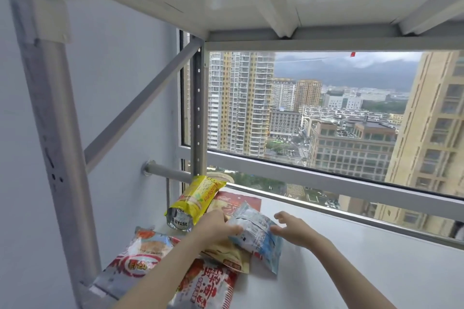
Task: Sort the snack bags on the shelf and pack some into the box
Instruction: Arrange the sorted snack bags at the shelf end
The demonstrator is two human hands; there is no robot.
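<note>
The white shelf (351,258) has lots of bare room on the right side, all the way to its back edge by the window (326,108). The snack bags sit bunched up on the left part, close to the gray post (57,158) and the wall.

The left hand (216,227) holds a shiny blue and white bag (256,236), with its fingers curled around the bag's left edge. This bag is crinkly, with small print on it, and it lies tilted on top of other bags. The right hand (292,227) is just beside the bag's right edge, fingers spread wide and holding nothing.

A yellow bag (195,198) leans up behind the left hand. A flat red bag (241,202) lies under it. Two red and white bags (140,256) (206,286) lie near the front edge, under the left arm.
</note>
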